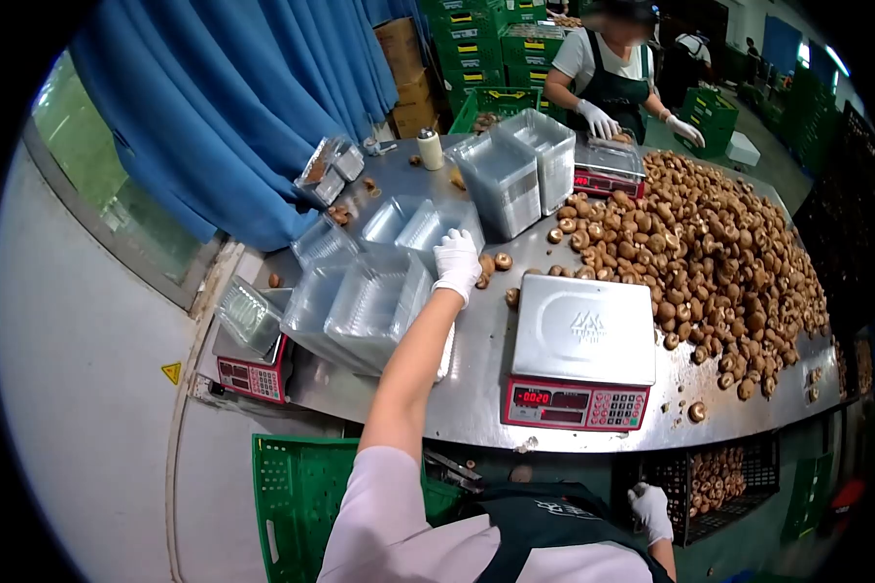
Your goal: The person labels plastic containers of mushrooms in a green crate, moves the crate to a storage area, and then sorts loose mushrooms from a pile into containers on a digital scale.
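Metal surface (486, 340) fills mid of the workroom; blue curtain (233, 97) at 10–11 o'clock from view ctr, co-worker (619, 89) w/ white gloves at approx 1. Mushroom heap (719, 262) spreads from 2 to 3 o'clock, w/ a scale (588, 330) just beside it. Step in hand, prob.: the person getting hold of a clear tray (426, 228) from nested ones approx 12 o'clock, just above ctr. Left hand (457, 260), gloved, is bent over the near rim there, fingers curled; can't tell if it's pinching one layer or just resting. Right hand (651, 512), also gloved, hangs at 4–5 o'clock just beside the black crate (685, 505), fingers loosely curled; palm hidden, so can't tell if it holds anything. Next move prob. calls for splitting one rim from the layers below, then lifting w/o dragging its neighbours. Tray looks thin, see-through, approx rectangular, w/ ribbed walls & glare, so no. of layers is unclear. Front stack (360, 306) stands near, at 9 o'clock; tall stack (515, 175) at 1.
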Motion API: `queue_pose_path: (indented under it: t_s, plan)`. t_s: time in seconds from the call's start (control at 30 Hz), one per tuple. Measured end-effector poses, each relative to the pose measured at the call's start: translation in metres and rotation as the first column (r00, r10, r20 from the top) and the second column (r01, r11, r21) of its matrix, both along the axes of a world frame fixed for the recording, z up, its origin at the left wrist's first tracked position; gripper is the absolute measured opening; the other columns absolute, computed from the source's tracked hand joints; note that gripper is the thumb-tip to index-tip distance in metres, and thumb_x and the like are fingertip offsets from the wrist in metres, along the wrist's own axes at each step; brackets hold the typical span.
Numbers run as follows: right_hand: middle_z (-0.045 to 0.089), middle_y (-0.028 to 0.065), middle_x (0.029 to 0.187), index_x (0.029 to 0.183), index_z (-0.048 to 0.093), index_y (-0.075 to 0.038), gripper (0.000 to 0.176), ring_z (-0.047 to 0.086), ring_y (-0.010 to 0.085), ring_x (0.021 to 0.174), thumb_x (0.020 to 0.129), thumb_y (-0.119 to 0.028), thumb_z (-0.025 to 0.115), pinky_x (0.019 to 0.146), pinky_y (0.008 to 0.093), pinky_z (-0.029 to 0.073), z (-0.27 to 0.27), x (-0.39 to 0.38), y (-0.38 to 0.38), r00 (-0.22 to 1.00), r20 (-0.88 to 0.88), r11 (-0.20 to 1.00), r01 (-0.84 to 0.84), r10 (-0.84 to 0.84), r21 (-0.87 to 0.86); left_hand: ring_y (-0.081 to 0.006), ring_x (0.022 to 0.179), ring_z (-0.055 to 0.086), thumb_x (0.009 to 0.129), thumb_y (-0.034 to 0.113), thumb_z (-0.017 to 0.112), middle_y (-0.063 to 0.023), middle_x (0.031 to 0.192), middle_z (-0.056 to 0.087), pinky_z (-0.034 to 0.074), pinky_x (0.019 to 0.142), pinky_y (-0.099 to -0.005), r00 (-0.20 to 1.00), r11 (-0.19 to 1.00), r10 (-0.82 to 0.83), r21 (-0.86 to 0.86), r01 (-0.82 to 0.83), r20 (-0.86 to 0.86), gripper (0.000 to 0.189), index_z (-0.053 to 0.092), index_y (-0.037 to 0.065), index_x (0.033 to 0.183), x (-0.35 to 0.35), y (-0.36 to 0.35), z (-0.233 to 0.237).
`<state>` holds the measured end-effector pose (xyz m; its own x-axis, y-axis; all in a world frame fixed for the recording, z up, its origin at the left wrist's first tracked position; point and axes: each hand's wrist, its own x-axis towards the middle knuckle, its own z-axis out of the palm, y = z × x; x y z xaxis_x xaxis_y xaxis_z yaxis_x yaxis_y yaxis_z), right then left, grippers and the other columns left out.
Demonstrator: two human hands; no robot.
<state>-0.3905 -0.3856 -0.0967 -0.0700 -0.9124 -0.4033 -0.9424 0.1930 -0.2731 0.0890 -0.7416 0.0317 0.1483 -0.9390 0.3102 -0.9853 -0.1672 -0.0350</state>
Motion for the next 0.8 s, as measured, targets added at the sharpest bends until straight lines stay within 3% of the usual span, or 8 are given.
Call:
queue_pose_path:
  t_s: [0.2, 0.3, 0.43, 0.5, 0.57, 0.6, 0.7, 0.8]
  plan:
    - [0.066, 0.0167, 0.081, 0.087, 0.069, -0.009, 0.027, 0.064, 0.0339, 0.080, 0.078, -0.033, 0.063, 0.073, 0.0420, 0.051, 0.005, -0.012, -0.001, 0.987, -0.020, 0.987, 0.157, -0.157, 0.020, -0.0239, 0.075, 0.064, 0.087, 0.018, 0.048, -0.0078, 0.090, 0.061, 0.051, 0.059, -0.0433, 0.969, 0.970, 0.244, -0.034, -0.243, 0.046, 0.031, 0.051, 0.006, 0.115, 0.011, -0.064, -0.044]
    - [0.067, 0.0171, 0.085, 0.091, 0.069, -0.007, 0.029, 0.064, 0.0335, 0.084, 0.077, -0.032, 0.063, 0.075, 0.0402, 0.051, -0.012, -0.026, -0.011, 0.977, -0.035, 0.976, 0.210, -0.209, 0.056, -0.0233, 0.074, 0.065, 0.087, 0.018, 0.047, -0.0061, 0.087, 0.061, 0.052, 0.057, -0.0408, 0.970, 0.968, 0.244, -0.056, -0.243, 0.011, 0.031, 0.051, 0.007, 0.116, 0.024, -0.088, -0.058]
    - [0.068, 0.0176, 0.087, 0.091, 0.069, -0.003, 0.030, 0.065, 0.0325, 0.085, 0.076, -0.028, 0.066, 0.076, 0.0379, 0.051, -0.024, -0.042, -0.027, 0.953, 0.006, 0.953, 0.303, -0.303, 0.028, -0.0223, 0.074, 0.065, 0.088, 0.018, 0.047, -0.0038, 0.083, 0.061, 0.052, 0.058, -0.0401, 0.943, 0.945, 0.325, -0.060, -0.321, 0.074, 0.019, 0.055, 0.009, 0.102, 0.048, -0.124, -0.062]
    - [0.067, 0.0177, 0.090, 0.092, 0.068, -0.001, 0.032, 0.065, 0.0313, 0.086, 0.075, -0.027, 0.068, 0.077, 0.0362, 0.050, -0.002, -0.037, -0.041, 0.924, 0.038, 0.920, 0.374, -0.381, 0.118, -0.0219, 0.075, 0.065, 0.088, 0.017, 0.047, -0.0023, 0.083, 0.061, 0.052, 0.059, -0.0389, 0.941, 0.944, 0.328, -0.070, -0.323, 0.084, 0.014, 0.056, 0.014, 0.098, 0.077, -0.144, -0.070]
    - [0.069, 0.0163, 0.084, 0.096, 0.067, 0.000, 0.030, 0.067, 0.0303, 0.075, 0.080, -0.025, 0.066, 0.068, 0.0370, 0.053, -0.028, -0.054, -0.040, 0.960, -0.010, 0.957, 0.278, -0.278, 0.088, -0.0230, 0.076, 0.065, 0.088, 0.018, 0.047, -0.0019, 0.083, 0.061, 0.051, 0.058, -0.0399, 0.906, 0.910, 0.413, -0.067, -0.408, 0.093, 0.015, 0.056, 0.015, 0.099, 0.100, -0.157, -0.071]
    - [0.065, 0.0219, 0.092, 0.096, 0.067, 0.000, 0.038, 0.062, 0.0366, 0.088, 0.083, -0.034, 0.059, 0.079, 0.0391, 0.047, -0.018, -0.060, -0.038, 0.960, 0.075, 0.952, 0.253, -0.269, 0.172, -0.0228, 0.077, 0.066, 0.088, 0.018, 0.047, -0.0031, 0.085, 0.062, 0.051, 0.057, -0.0407, 0.876, 0.882, 0.471, -0.070, -0.465, 0.109, 0.016, 0.056, 0.014, 0.101, 0.108, -0.160, -0.070]
    - [0.065, 0.0217, 0.092, 0.096, 0.067, 0.000, 0.037, 0.062, 0.0364, 0.088, 0.083, -0.034, 0.059, 0.079, 0.0390, 0.047, -0.008, -0.046, -0.077, 0.945, 0.051, 0.934, 0.309, -0.322, 0.178, -0.0270, 0.084, 0.065, 0.090, 0.020, 0.043, -0.0068, 0.097, 0.063, 0.048, 0.067, -0.0523, 0.788, 0.789, 0.614, 0.051, -0.612, -0.037, 0.022, 0.056, 0.013, 0.108, 0.136, -0.174, -0.057]
    - [0.065, 0.0215, 0.092, 0.096, 0.067, 0.000, 0.037, 0.062, 0.0362, 0.087, 0.083, -0.033, 0.059, 0.078, 0.0389, 0.047, -0.005, -0.035, -0.116, 0.946, 0.037, 0.930, 0.310, -0.323, 0.196, -0.0300, 0.096, 0.062, 0.091, 0.023, 0.042, -0.0102, 0.108, 0.061, 0.045, 0.075, -0.0539, 0.677, 0.673, 0.736, 0.096, -0.734, 0.014, 0.027, 0.054, 0.012, 0.113, 0.156, -0.181, -0.046]
